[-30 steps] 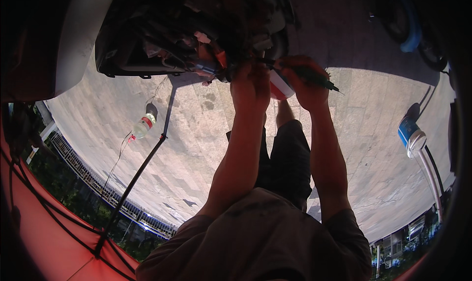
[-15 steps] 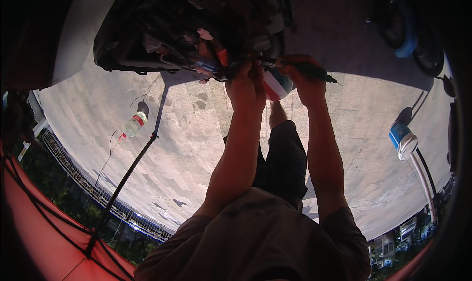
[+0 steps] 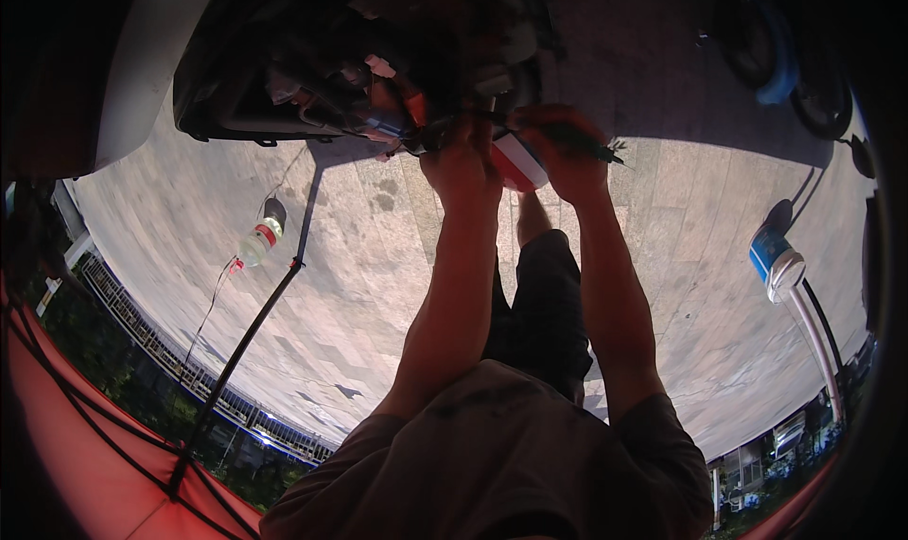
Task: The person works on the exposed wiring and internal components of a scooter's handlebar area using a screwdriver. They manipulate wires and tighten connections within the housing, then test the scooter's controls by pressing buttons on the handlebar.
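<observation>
In front of me is a dark open vehicle compartment [image 3: 236, 129] packed with wires, pale connectors [image 3: 380, 65] and an orange-red part [image 3: 416, 110]. My left hand [image 3: 463, 162] is closed at its lower edge, its fingertips in shadow. Whatever they pinch cannot be made out. My right hand [image 3: 567, 157] is closed round a dark green wire bundle [image 3: 594, 146], whose thin strands fan out past the fingers on the right. Both hands are close together, at the same height. Between and below them shows a red and white object [image 3: 518, 162], just above my lower leg.
On the paving to the left lies a clear bottle with a red band [image 3: 260, 242], beside a dark pole [image 3: 236, 356]. A blue and white bucket [image 3: 777, 264] stands at the right near a pale pole [image 3: 818, 351]. Dark wheels [image 3: 821, 105] are at the far right.
Both hands have shifted slightly left, the right one nearer to the left. The wire bundle moved with the right hand, and its end now shows spread strands.
</observation>
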### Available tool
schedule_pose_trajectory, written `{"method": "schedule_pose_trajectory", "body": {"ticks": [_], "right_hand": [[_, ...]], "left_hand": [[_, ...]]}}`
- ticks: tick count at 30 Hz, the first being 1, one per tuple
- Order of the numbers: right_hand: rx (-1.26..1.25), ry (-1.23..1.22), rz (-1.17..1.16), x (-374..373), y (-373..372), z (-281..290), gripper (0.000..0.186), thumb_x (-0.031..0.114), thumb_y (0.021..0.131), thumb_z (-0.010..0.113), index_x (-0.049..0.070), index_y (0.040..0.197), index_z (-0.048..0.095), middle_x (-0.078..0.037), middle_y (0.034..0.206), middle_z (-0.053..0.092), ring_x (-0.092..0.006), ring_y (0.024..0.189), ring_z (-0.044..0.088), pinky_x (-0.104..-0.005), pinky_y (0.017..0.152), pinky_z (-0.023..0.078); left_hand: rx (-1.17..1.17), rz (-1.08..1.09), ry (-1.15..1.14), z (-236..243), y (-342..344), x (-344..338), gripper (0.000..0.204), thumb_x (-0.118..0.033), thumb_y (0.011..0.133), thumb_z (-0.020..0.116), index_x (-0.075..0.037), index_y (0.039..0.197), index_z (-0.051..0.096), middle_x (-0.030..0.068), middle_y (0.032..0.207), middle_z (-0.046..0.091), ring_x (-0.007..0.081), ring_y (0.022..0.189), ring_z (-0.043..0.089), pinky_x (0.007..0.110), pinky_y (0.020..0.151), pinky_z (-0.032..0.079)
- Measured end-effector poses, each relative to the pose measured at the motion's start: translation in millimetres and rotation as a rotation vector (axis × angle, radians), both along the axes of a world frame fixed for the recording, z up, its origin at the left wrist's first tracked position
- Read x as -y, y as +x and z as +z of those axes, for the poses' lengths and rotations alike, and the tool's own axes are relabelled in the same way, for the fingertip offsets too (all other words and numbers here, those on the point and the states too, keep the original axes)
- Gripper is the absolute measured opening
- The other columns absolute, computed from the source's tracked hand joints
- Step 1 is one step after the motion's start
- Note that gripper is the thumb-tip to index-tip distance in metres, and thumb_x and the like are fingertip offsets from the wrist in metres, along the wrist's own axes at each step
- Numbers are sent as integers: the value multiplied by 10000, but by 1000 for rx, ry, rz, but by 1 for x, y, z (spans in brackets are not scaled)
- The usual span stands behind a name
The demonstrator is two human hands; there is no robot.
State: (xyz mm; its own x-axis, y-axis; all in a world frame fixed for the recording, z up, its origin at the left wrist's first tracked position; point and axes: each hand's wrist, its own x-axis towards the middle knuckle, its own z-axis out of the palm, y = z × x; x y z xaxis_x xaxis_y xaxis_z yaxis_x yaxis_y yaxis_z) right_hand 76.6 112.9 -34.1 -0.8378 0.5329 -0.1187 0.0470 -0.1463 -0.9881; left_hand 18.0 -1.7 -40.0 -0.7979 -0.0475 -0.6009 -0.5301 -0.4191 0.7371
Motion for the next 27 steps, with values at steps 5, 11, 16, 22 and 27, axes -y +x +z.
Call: {"method": "schedule_pose_trajectory", "body": {"ticks": [5, 11, 16, 22, 27], "right_hand": [[-73, 40, 30, 0, 7, 7, 210, -47, 727, 688, 18, 924, 658, -85, 918, 679, -147, 848, 657, -244, 701, 528], [-100, 137, -51, 4, 19, 12, 228, -52, 703, 700, 8, 918, 656, -93, 977, 669, -164, 835, 661, -268, 700, 533], [-34, -23, -148, -1, 40, 10, 188, -4, 774, 644, 11, 962, 649, -92, 994, 670, -174, 848, 659, -273, 724, 523], [-4, -156, -264, -2, 54, 5, 208, 9, 851, 549, -6, 1051, 603, -75, 929, 689, -136, 909, 637, -260, 835, 475], [66, -199, -257, -6, 56, 3, 227, 20, 858, 553, 24, 1082, 585, -62, 879, 683, -111, 855, 633, -243, 753, 489]], "left_hand": [[319, 13, 321, 7, -1, 3, 142, -94, 912, 497, -30, 1000, 588, 96, 913, 627, 218, 878, 581, 345, 763, 475], [267, -180, 406, 11, 0, 0, 158, -135, 911, 485, -22, 953, 587, 81, 895, 611, 196, 789, 567, 326, 730, 455], [376, -186, 659, 18, -13, 3, 135, -109, 910, 479, -29, 981, 561, 62, 906, 592, 134, 731, 554, 244, 636, 467], [482, -54, 714, 32, -17, -3, 149, -35, 892, 468, -4, 1017, 543, 86, 878, 587, 139, 708, 547, 204, 577, 453], [541, -46, 717, 36, -20, -7, 136, -17, 870, 465, 2, 987, 533, 85, 832, 568, 146, 700, 540, 225, 593, 456]]}}
